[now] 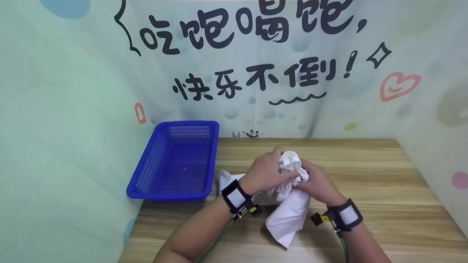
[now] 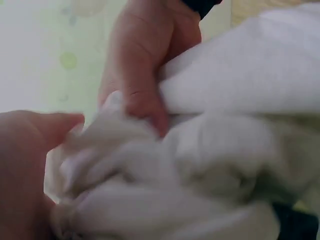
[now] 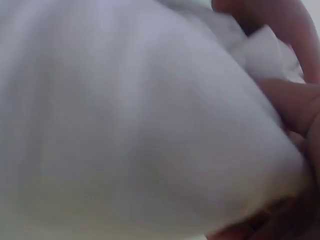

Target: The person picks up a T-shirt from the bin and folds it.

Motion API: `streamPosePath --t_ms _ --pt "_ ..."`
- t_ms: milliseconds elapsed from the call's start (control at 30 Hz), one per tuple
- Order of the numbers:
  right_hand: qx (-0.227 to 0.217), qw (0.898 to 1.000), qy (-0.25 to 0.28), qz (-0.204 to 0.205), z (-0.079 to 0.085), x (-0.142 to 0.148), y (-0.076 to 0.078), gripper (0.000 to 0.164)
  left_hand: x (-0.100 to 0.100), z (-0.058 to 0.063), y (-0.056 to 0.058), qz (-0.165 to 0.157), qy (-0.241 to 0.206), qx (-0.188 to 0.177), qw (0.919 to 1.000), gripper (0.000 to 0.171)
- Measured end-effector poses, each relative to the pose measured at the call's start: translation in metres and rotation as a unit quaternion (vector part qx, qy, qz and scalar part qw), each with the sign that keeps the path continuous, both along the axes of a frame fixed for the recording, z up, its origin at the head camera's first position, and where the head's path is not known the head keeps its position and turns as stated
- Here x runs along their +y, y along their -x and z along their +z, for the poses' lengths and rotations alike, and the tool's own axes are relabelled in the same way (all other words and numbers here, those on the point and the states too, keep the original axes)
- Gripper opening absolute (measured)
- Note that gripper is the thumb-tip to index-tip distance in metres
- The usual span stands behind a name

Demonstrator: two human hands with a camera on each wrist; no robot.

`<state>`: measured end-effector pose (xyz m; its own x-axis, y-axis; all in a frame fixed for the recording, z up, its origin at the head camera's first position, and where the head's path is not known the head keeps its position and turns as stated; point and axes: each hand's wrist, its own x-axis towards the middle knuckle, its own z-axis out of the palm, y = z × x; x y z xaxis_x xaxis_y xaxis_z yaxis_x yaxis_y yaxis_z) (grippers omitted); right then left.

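A bunched white garment (image 1: 290,193) hangs between both hands above the table. One tube-like part drops toward the front, and another white part spreads out to the left behind the left wrist. My left hand (image 1: 266,172) grips the gathered folds from the left, its thumb across them. From the right, my right hand (image 1: 319,183) holds the same bunch, its fingers partly hidden by cloth. In the left wrist view the right thumb presses on the cloth (image 2: 220,145), which is blurred. White fabric (image 3: 135,115) fills most of the right wrist view.
A blue plastic basket (image 1: 215,160) with slotted sides stands at the table's left. Behind the wooden table (image 1: 369,182) hangs a pale printed curtain (image 1: 365,117) with dark lettering, and similar cloth walls rise on both sides.
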<state>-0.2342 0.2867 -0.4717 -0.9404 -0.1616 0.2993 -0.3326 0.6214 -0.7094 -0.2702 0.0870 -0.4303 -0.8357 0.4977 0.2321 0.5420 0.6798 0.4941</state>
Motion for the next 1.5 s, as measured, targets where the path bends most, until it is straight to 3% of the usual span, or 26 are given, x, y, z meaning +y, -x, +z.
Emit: streamPosePath --t_ms 100,233,467,667,800,900,1067,1167,1233,1333,1400,1500 --pt "-0.016 0.998 -0.054 0.018 -0.007 0.019 0.008 0.065 -0.011 -0.014 0.003 -0.012 0.022 -0.015 0.9996 0.08" --pt "-0.043 0.994 -0.1 0.015 -0.011 0.043 0.013 0.067 -0.03 -0.024 0.006 -0.025 0.094 0.023 0.9949 0.083" --pt "-0.068 0.988 -0.139 0.005 -0.009 0.077 0.011 0.043 -0.069 -0.023 0.009 -0.001 0.181 0.076 0.9805 0.046" --pt "-0.093 0.982 -0.163 0.022 -0.015 0.097 -0.002 0.034 -0.097 -0.027 0.001 0.014 0.181 0.141 0.9732 0.017" --pt "-0.043 0.979 -0.196 0.029 -0.026 0.105 -0.013 0.033 -0.11 -0.035 -0.007 0.003 0.175 0.148 0.9734 0.014" --pt "0.009 0.974 -0.224 0.016 -0.035 0.107 -0.021 0.032 -0.111 -0.046 -0.011 -0.015 0.199 0.139 0.97 0.016" --pt "0.102 0.95 -0.294 -0.003 -0.05 0.103 -0.031 0.032 -0.107 -0.076 -0.008 -0.055 0.239 0.111 0.9631 0.024" --pt "0.131 0.939 -0.318 -0.001 -0.058 0.099 -0.037 0.042 -0.107 -0.091 -0.004 -0.063 0.227 0.085 0.9682 0.03" --pt "0.112 0.944 -0.31 0.013 -0.057 0.098 -0.04 0.054 -0.11 -0.096 -0.003 -0.066 0.205 0.069 0.9742 0.032" --pt "0.04 0.961 -0.267 0.054 -0.046 0.103 -0.045 0.071 -0.116 -0.097 0.0 -0.073 0.176 0.047 0.9806 0.035" --pt "-0.006 0.969 -0.235 0.074 -0.035 0.106 -0.049 0.083 -0.12 -0.098 0.002 -0.083 0.174 0.037 0.9804 0.038" --pt "-0.03 0.976 -0.201 0.079 -0.023 0.104 -0.054 0.097 -0.122 -0.1 0.004 -0.099 0.188 0.035 0.9765 0.045"
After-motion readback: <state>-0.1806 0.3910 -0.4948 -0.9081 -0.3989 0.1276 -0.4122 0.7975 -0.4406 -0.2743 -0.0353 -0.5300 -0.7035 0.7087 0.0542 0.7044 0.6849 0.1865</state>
